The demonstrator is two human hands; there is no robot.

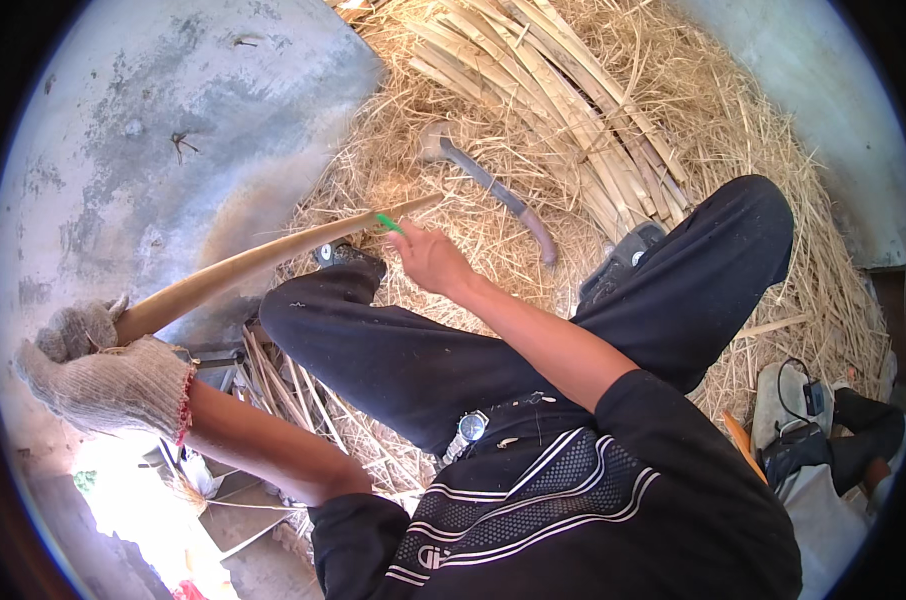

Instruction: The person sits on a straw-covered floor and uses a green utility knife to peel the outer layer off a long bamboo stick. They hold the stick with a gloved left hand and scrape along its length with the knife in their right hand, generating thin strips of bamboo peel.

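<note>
- Saw a long pale strip (243,262), smooth and gently bowed, held slantwise in front of the stained wall (173,110), from a thick near end at lower left to a narrow far end over the shavings (763,170).
- Found the left hand (83,345), in a knitted glove (143,385), closed round the strip's near end with fingers folded over.
- Found the right hand (435,260), bare, drawn into a fist by the far end and gripping a small green object (389,222); could not tell its kind, nor whether pressed to the strip or just over it.
- Called, in judgement, for a firm left grip as anchor, light and even pressure from the right, and some support under the long unheld middle against springing or twisting.
- Seemed wise to guide the bare right fingertips clear of the strip's edges, and to angle any stroke away from the left knee (298,312), close below.
- Noted a curved tool (488,180), dark in the blade and brown in the handle, loose on the shavings beyond the right hand; probably best set farther off before any wide swing.
- Noted a bundle of split strips (573,100) farther out, and a wristwatch (471,427) by the lap.
</note>
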